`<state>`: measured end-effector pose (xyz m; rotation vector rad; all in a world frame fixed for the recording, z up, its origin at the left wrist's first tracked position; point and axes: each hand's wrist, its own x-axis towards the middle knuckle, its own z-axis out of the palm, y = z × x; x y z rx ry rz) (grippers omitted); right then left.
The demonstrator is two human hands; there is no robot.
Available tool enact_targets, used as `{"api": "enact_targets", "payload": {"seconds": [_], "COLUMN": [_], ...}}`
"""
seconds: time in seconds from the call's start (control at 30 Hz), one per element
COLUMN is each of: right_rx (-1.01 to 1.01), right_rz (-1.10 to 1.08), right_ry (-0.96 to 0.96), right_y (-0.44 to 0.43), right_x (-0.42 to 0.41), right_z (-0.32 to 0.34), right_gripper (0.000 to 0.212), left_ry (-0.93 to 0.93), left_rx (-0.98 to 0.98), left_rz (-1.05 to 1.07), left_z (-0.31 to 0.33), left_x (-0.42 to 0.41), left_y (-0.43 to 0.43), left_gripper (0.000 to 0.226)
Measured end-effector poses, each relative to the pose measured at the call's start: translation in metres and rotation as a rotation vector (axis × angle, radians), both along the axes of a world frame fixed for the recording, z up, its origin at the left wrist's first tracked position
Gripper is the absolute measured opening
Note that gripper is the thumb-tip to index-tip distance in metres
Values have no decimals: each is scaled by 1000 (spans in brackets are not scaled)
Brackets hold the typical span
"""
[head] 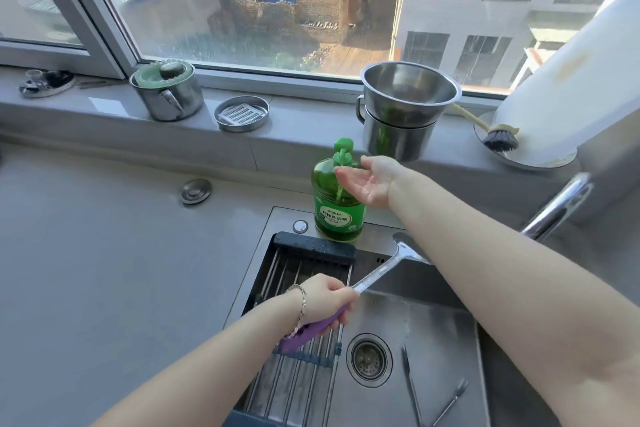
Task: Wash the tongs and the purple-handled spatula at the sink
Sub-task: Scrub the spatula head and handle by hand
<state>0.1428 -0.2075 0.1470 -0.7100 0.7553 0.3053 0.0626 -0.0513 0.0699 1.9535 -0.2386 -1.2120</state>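
A: Nearest item?
B: One pair of tongs (pixel 410 388) is noted on the sink (pixel 433 326) floor, at 4 o'clock of the drain (pixel 369 359), arms splayed toward 12.
A: Spatula?
B: One spatula (pixel 377 274). Its purple handle is gripped by the left hand (pixel 327 298). The long axis is laid 7 to 1 o'clock, blade at 1, partly hidden by the right forearm (pixel 485 253).
A: Farther?
B: The right hand (pixel 370 180) is held palm up, fingers relaxed, under the spout of one green soap bottle (pixel 337 215).

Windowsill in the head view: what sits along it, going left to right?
Small dark dish → steel pot with green lid → round steel tin → stacked steel pots → dish brush.
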Motion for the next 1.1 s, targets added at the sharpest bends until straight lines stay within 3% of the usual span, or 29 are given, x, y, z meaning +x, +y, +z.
{"api": "enact_targets", "payload": {"seconds": [0.13, 0.3, 0.43, 0.5, 0.57, 0.63, 0.73, 0.83, 0.9, 0.97, 1.0, 1.03, 1.1], "right_rx": [34, 18, -154, -343, -591, -1038, -1784, -2254, -2411, -2398, -2291, -2072, -1340], "right_rz": [-25, -109, -180, -203, -97, 131, 386, 472, 461, 520, 632, 785, 896], "right_ry": [-5, 127, 107, 49, -13, -104, -407, -441, -370, -301, -260, -170, -21], "right_y": [-7, -10, -5, -6, -7, -5, 6, 2, -9, -15, -16, -20, -33], "right_x": [-79, -189, -233, -242, -254, -266, -271, -260, -255, -257, -258, -257, -252], "right_z": [-5, -45, -74, -74, -70, -73, -91, -104, -105, -95, -87, -81, -69], "right_gripper": [39, 41, 41, 39, 37, 35, 32, 30, 40, 59, 58, 56, 59], "left_ry": [163, 455, 531, 511, 479, 444, 414, 433, 441, 362, 317, 277, 231], "left_rx": [-83, -308, -393, -402, -432, -437, -412, -417, -441, -445, -454, -460, -489], "left_rz": [188, 469, 558, 646, 715, 744, 797, 885, 958, 951, 921, 893, 846], "left_z": [-7, -6, -14, -23, -27, -26, -18, -14, -12, -9, -6, -3, 3], "left_x": [-35, -77, -99, -107, -114, -120, -123, -121, -120, -121, -122, -124, -125], "left_y": [-1, -14, -42, -54, -63, -71, -81, -89, -89, -87, -85, -84, -82], "left_gripper": [32, 9, 17, 5, 17, 16, 23, 30, 27, 21, 20, 20, 23]}}
